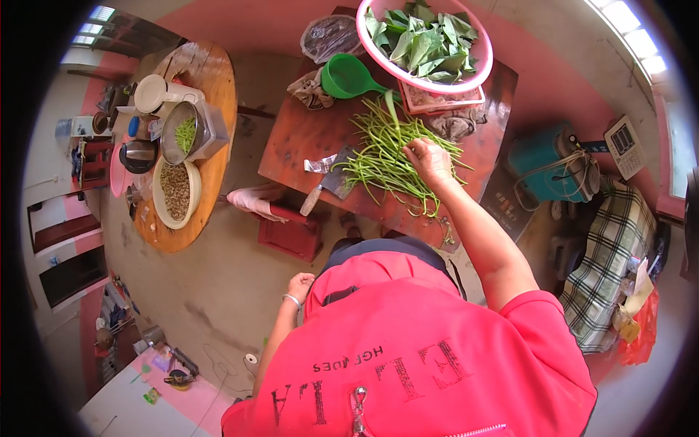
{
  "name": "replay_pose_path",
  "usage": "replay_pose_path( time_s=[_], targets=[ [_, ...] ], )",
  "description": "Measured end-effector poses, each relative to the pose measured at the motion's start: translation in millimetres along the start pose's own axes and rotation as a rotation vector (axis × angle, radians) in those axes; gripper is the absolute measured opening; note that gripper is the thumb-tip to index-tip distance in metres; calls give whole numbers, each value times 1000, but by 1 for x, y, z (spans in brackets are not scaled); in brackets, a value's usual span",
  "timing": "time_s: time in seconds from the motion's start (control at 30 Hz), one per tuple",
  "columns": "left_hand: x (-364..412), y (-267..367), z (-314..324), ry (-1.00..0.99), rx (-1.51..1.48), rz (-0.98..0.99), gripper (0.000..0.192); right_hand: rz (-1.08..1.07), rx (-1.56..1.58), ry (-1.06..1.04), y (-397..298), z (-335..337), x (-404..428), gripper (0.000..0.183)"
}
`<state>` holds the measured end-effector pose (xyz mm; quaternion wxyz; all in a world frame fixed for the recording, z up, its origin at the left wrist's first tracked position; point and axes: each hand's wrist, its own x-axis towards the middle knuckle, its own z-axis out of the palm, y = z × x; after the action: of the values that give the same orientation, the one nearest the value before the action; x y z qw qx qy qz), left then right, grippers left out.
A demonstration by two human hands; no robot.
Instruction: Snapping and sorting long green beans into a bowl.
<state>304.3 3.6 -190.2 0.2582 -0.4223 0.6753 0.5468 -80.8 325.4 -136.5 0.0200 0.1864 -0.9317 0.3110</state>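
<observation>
My right hand [430, 159] is over a loose pile of long green leaf stems [382, 155] on a reddish-brown wooden table. Its fingers are drawn together at the pile, but whether a stem is between them I cannot tell. One stem with a pale green leaf [391, 106] sticks up just beyond my fingers. Left of the stems lies a cleaver [338, 177], its blade partly under them and its handle over the table's near edge. By my hip, away from the table, hangs my left hand [301, 287], fingers curled, a bracelet on the wrist; nothing shows in it.
A pink basin [486, 54] of large green leaves stands on a pink plastic basket [445, 104] at the back. Beside it is a green dipper [349, 76]. A red stool [289, 237] stands at the near left. The round table [218, 136] holds bowls and a kettle.
</observation>
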Motion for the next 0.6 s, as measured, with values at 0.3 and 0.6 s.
replay_pose_path(
  time_s=[0.3,0.6],
  targets=[
    [23,100,20,-23,116,15,15,13,11,-137,7,-21,3,24],
    [-11,214,65,-164,3,471,22,291,808,-118,-36,-15,5,18]
  ],
)
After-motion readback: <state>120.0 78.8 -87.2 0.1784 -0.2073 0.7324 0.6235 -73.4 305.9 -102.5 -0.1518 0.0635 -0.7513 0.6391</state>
